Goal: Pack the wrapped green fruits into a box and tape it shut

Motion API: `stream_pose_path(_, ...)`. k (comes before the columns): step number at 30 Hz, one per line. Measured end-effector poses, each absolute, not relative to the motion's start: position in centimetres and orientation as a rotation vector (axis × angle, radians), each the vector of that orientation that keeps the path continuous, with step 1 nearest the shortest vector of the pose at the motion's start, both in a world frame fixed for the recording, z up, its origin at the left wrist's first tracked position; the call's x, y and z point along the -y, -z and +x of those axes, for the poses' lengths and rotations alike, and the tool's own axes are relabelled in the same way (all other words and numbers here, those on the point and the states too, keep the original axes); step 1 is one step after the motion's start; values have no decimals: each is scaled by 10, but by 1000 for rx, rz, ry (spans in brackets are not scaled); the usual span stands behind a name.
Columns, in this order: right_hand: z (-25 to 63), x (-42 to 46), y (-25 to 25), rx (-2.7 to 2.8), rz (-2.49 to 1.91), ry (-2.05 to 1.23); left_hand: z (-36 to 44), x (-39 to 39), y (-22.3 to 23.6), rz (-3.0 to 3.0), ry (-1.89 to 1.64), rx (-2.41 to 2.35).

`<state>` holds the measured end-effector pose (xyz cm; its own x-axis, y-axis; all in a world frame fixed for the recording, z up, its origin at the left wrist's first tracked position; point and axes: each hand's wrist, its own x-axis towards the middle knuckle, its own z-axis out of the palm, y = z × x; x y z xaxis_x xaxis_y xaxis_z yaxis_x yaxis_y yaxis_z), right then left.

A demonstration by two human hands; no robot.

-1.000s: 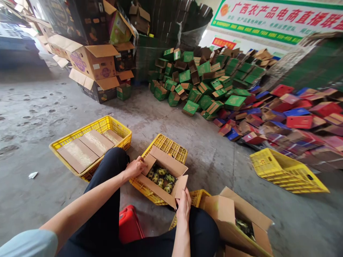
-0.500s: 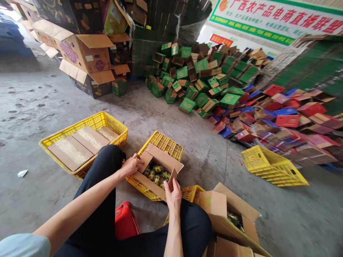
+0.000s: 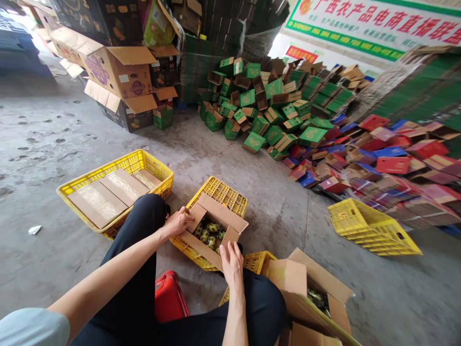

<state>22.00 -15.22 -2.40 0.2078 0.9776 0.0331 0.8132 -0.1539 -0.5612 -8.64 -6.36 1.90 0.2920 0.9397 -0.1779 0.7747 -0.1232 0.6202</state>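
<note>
Yellow crate (image 3: 158,169) w/ taped boxes (image 3: 95,202) at far L; next, L hand (image 3: 177,223) w/ bent fingers on the L flap (image 3: 195,216) of the open-top carton (image 3: 225,211), can't tell if gripping. I see carton atop an upturned crate (image 3: 230,196), yellow-green pcs (image 3: 205,235) inside; R hand (image 3: 233,264), fingers loosely spread, at R flap (image 3: 231,234).

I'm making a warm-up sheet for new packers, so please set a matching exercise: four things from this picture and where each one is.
1. Left hand
2. Yellow-green fruit
3. Taped cartons
4. Green boxes

A. In the leftmost yellow crate
B. Heaped on the floor
C. Touching a cardboard flap
D. Inside the open carton near the picture's centre

Pairs: 1-C, 2-D, 3-A, 4-B
</note>
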Motion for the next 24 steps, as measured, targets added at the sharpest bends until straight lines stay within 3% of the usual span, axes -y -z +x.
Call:
stream_pose_path(13, 272, 154, -2, 2099, -1899, -909, -89, 61, -10, 1954, -389, -1520)
stream_pose_path(24, 274, 156, -10, 1963, -1898, -1051, -91, 54, -17, 1539, -577, -1437)
